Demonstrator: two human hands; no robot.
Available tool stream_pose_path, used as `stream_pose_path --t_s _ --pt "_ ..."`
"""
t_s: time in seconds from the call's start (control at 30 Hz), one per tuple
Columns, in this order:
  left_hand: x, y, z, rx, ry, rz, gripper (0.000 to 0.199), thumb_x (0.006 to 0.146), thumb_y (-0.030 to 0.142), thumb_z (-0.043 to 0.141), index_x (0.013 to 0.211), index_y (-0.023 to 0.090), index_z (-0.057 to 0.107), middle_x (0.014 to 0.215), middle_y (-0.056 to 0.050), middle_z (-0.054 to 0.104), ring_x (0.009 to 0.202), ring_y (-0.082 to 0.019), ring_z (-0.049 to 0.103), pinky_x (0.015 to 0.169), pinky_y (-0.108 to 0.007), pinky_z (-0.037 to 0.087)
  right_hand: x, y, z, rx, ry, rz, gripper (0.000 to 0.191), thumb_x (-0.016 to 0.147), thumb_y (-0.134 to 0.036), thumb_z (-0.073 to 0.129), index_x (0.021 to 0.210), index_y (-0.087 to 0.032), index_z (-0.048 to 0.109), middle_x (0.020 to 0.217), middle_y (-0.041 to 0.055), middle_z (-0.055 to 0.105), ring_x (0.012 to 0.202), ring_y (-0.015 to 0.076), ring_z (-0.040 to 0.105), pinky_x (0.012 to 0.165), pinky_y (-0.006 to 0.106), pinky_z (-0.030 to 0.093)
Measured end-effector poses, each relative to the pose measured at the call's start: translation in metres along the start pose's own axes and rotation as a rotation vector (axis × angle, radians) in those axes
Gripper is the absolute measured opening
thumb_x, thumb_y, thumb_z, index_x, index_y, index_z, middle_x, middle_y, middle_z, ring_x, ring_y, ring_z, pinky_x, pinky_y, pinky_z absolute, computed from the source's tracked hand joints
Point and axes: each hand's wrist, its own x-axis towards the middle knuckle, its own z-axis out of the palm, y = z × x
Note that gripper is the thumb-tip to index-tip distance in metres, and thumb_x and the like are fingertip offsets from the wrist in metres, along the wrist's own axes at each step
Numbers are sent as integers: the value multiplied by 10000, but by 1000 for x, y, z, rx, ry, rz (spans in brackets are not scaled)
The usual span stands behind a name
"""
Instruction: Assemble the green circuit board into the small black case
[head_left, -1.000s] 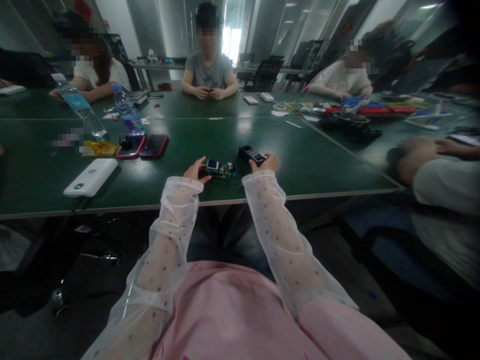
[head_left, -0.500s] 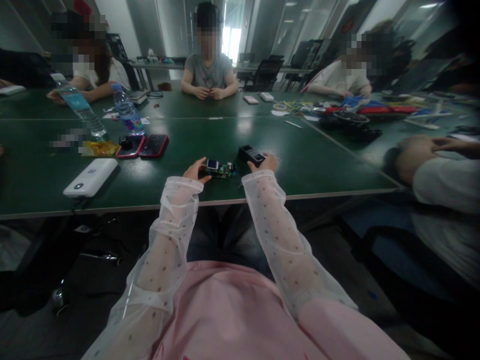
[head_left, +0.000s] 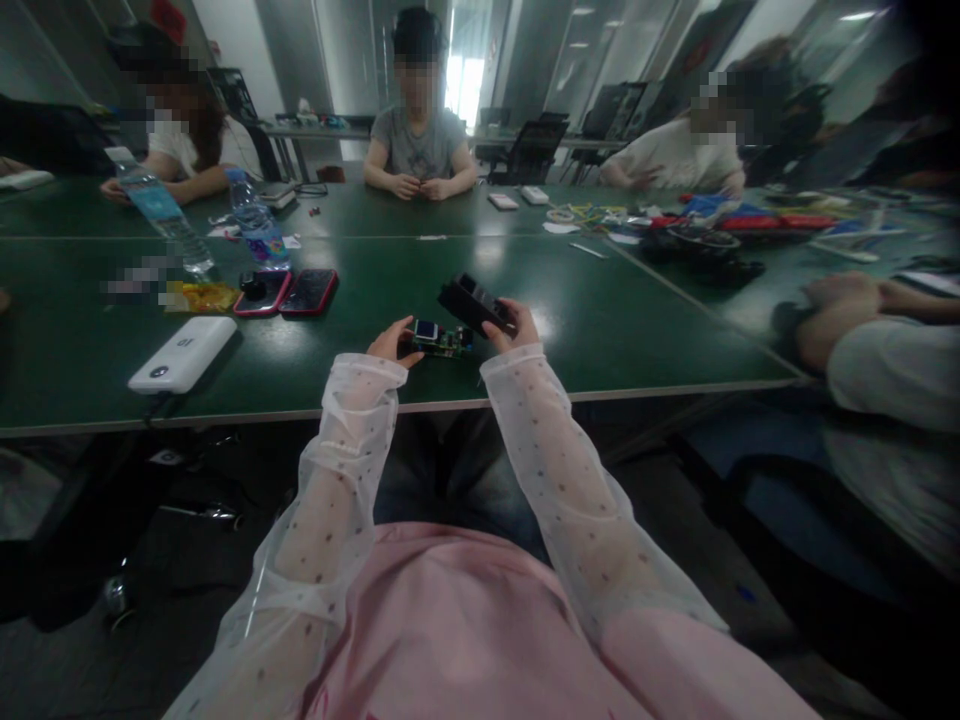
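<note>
A green circuit board (head_left: 448, 343) with a small square screen lies near the front edge of the table, its left end gripped between the thumb and fingers of my left hand (head_left: 391, 343). My right hand (head_left: 516, 327) is closed round the right end of a black rectangular case (head_left: 474, 303). The case is tilted and raised, just behind and above the right end of the board. Whether the two touch I cannot tell.
On the green table (head_left: 360, 260), a white power bank (head_left: 184, 354), two red-edged phones (head_left: 309, 291) and two bottles (head_left: 256, 222) stand or lie left. Cables and parts (head_left: 705, 235) lie back right. People sit across and at right.
My right hand has moved left and lifted the black case, turning it so a different side shows, closer to the board. My left hand and the board have hardly moved.
</note>
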Motion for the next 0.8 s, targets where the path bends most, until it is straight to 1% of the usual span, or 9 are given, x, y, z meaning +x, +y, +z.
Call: stream_pose_path --t_s 0.07,0.13,0.33,0.4,0.47,0.53,0.6,0.7,0.8 --pt "0 0 1 1 12 1 793 740 248 748 1446 190 392 1245 -130 634 1184 -295 607 1063 -525 436 -5 -11 4 41 -36 -9 739 743 -683 610 1304 -229 452 1288 122 571 1173 271 584 993 421 513" --pt "-1 0 1 1 19 2 789 740 243 747 1443 188 393 1239 -131 635 1170 -295 614 1059 -532 436 -9 -20 7 74 -53 -12 768 719 -722 614 1287 -223 477 1272 128 582 1173 282 583 998 433 509" --pt "-1 2 0 -13 13 -20 791 732 246 751 1437 188 397 1223 -133 641 1183 -309 604 1058 -550 432 -13 -32 9 49 -132 -17 724 712 -691 654 1265 -247 508 1250 108 594 1189 285 570 1013 450 501" --pt "0 4 -1 -10 -1 -34 819 716 250 765 1440 180 389 1214 -135 642 1183 -313 603 1055 -550 433 -13 -31 11 43 -166 -27 694 720 -652 668 1265 -251 515 1261 107 588 1199 285 563 1019 453 499" --pt "-1 4 -1 -11 -9 -29 895 682 269 797 1457 164 362 1245 -152 618 1188 -319 594 1055 -543 435 -13 -27 12 40 -197 -49 670 733 -609 675 1274 -247 518 1273 110 578 1198 283 563 1022 455 499" --pt "-1 4 0 -25 12 -13 1005 635 302 837 1482 152 318 1311 -180 563 1183 -324 589 1049 -532 441 -12 -21 14 28 -220 -80 661 744 -560 682 1297 -241 513 1282 117 563 1199 284 559 1025 464 496" --pt "-3 3 2 -39 48 -7 1083 604 338 863 1503 174 281 1366 -189 508 1160 -323 595 1031 -527 455 -11 -14 15 1 -217 -109 677 740 -522 698 1324 -237 506 1275 126 552 1199 291 551 1019 479 495" --pt "-4 1 4 -32 79 -8 1083 612 359 860 1512 235 271 1378 -164 495 1124 -316 603 1004 -543 466 -12 -9 15 -26 -173 -126 683 748 -508 696 1348 -252 496 1251 120 555 1177 284 553 998 487 501" --pt "-4 1 3 -16 75 10 1051 640 351 846 1515 251 273 1362 -153 513 1133 -319 595 1010 -560 456 -12 -8 15 -24 -152 -113 638 775 -529 666 1340 -283 502 1236 99 567 1142 265 567 980 484 507"
